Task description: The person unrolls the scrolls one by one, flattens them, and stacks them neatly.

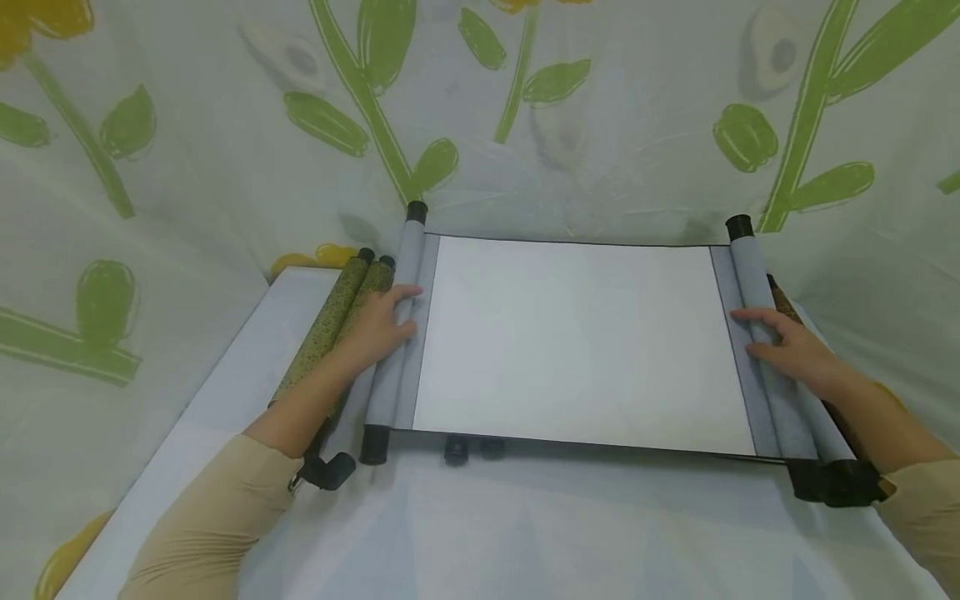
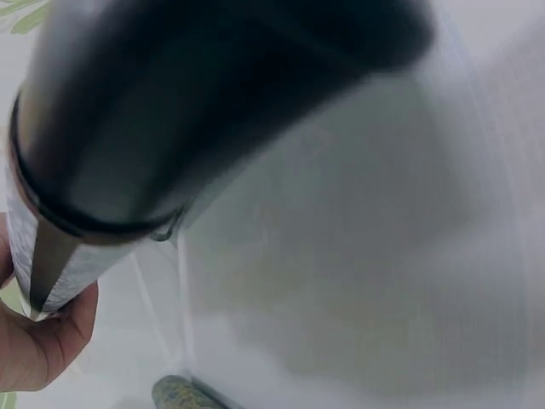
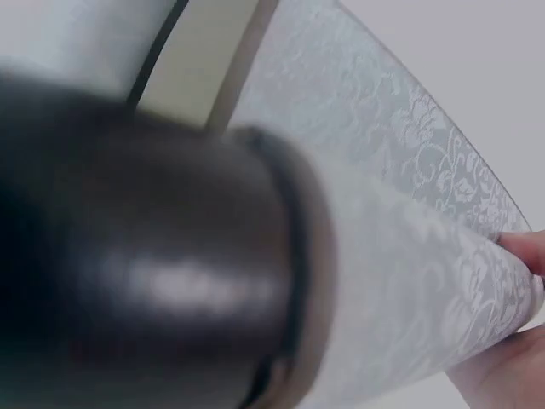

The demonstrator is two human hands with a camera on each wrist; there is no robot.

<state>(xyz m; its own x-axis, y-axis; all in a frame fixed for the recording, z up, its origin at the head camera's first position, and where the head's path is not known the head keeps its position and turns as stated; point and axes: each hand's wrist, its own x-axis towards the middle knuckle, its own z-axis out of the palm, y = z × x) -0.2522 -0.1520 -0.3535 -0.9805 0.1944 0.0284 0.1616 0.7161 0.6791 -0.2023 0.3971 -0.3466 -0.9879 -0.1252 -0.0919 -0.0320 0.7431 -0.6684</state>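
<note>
A hanging scroll lies partly unrolled between my hands, its blank white sheet [image 1: 585, 342] bordered in grey-blue. My left hand [image 1: 375, 329] grips the left roll [image 1: 390, 367] with thumb and fingers around it. On the other side, my right hand [image 1: 798, 354] holds the right roll [image 1: 783, 417] the same way. Black knobs cap the roll ends. Close up in the right wrist view, the roll [image 3: 426, 273] shows a pale floral brocade, pinched by fingers [image 3: 502, 366] at the far side. A dark knob [image 2: 196, 102] fills much of the left wrist view.
Two green-gold patterned scrolls [image 1: 318, 333] lie left of the open one, partly behind my left forearm. A brown patterned scroll [image 1: 783, 302] shows behind the right roll. Black knobs [image 1: 456, 450] stick out below the sheet. All rest on a white table [image 1: 480, 542] before a leaf-printed curtain [image 1: 637, 167].
</note>
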